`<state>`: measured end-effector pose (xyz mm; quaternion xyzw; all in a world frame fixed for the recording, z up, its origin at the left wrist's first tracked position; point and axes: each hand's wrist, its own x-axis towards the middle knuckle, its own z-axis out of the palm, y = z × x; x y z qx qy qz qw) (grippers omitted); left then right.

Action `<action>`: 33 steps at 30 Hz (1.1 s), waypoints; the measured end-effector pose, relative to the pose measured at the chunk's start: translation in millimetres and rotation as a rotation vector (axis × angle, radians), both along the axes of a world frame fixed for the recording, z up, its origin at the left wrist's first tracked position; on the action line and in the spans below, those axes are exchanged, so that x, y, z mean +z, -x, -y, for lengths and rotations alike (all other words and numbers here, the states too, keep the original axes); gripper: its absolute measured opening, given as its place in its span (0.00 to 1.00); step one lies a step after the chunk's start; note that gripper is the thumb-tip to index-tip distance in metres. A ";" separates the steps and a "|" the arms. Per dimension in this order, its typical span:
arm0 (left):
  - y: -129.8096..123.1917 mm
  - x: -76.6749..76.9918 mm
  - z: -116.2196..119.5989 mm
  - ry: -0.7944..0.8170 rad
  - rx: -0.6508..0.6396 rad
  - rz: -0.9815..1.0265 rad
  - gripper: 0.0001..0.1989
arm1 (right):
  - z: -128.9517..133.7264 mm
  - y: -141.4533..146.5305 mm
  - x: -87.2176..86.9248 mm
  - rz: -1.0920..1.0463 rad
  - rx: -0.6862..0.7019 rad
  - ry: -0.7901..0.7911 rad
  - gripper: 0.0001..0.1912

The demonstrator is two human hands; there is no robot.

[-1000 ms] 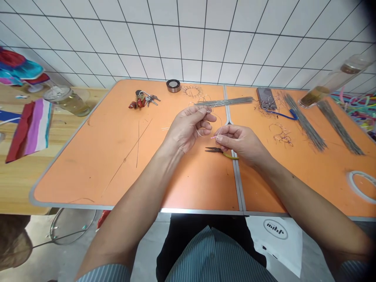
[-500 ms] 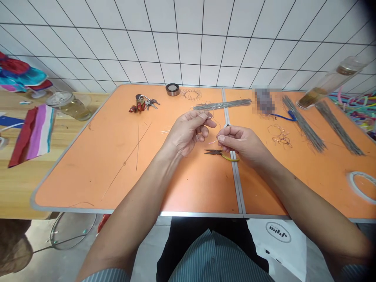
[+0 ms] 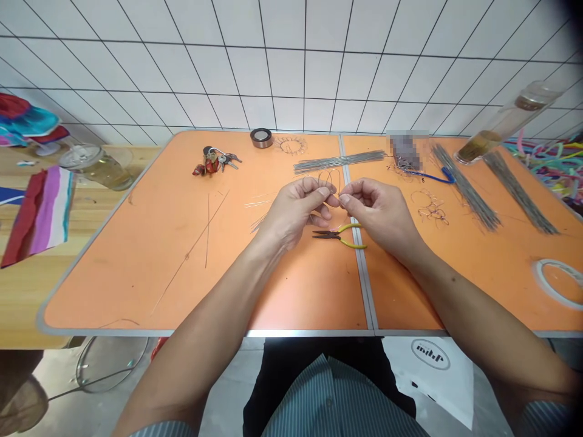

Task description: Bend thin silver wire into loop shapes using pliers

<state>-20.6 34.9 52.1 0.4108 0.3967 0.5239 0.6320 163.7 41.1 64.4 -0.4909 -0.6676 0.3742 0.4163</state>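
Observation:
My left hand and my right hand are close together above the orange table, fingertips almost meeting. Both are pinched on a thin wire, which curves up in a fine loop between them; much of it is hidden by the fingers. Just below lie pliers with yellow handles and dark jaws, spread apart on the table's metal seam. Behind the hands rests a bundle of straight metal wires. A ring of twisted wire lies farther back.
Keys and a tape roll are at the back left. To the right are wire scraps, two more wire bundles, a blurred grey object, a glass bottle and a white ring. A jar stands on the left table.
My right hand has moved up and closer to my left fingertips, uncovering more of the pliers' yellow handles. The wire between the hands has shifted upward. The whole view has moved slightly.

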 end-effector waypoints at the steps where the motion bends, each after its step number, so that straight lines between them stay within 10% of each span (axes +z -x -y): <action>1: -1.1 -0.4 0.3 0.004 0.002 -0.011 0.08 | -0.3 0.7 -0.9 0.000 0.003 -0.003 0.05; 33: -4.3 -6.8 -0.6 -0.061 0.071 -0.032 0.12 | 3.8 5.1 4.1 0.003 0.128 0.110 0.05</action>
